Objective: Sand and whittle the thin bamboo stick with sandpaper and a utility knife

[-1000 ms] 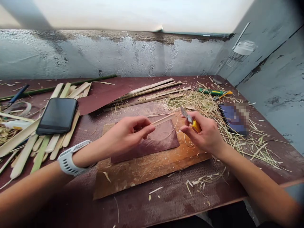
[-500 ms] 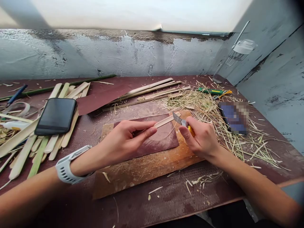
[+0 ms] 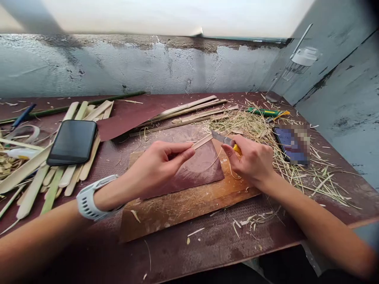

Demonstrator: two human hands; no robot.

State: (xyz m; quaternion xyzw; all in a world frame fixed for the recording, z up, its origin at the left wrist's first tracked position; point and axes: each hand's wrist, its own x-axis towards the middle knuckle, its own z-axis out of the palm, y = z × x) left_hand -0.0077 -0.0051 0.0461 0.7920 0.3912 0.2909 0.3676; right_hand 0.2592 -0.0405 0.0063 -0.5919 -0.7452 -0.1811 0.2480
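Between thumb and fingers, my left hand (image 3: pixel 166 159) pinches a narrow pale bamboo strip (image 3: pixel 203 141) that points up to the right. My right hand (image 3: pixel 251 159) is closed around a yellow-handled utility knife (image 3: pixel 225 141), whose bare blade meets or nearly meets the strip's far end. A thin curled shaving hangs below the knife. Beneath both hands lie a dark red sheet of sandpaper (image 3: pixel 189 177) and a brown wooden board (image 3: pixel 177 215) scattered with dust and small chips.
A black phone (image 3: pixel 72 142) rests on bamboo slats (image 3: pixel 32 193) at left. Behind are long strips (image 3: pixel 189 108) and another red sheet (image 3: pixel 127 122). Shavings (image 3: pixel 237 122), a green-yellow cutter (image 3: pixel 266 112), a second phone (image 3: pixel 291 146) and a clear bottle (image 3: pixel 291 73) occupy the right.
The knife blade has shifted slightly left and up along the strip, to its tip. My left hand has risen a little. A curled shaving now hangs lower beside my right hand.
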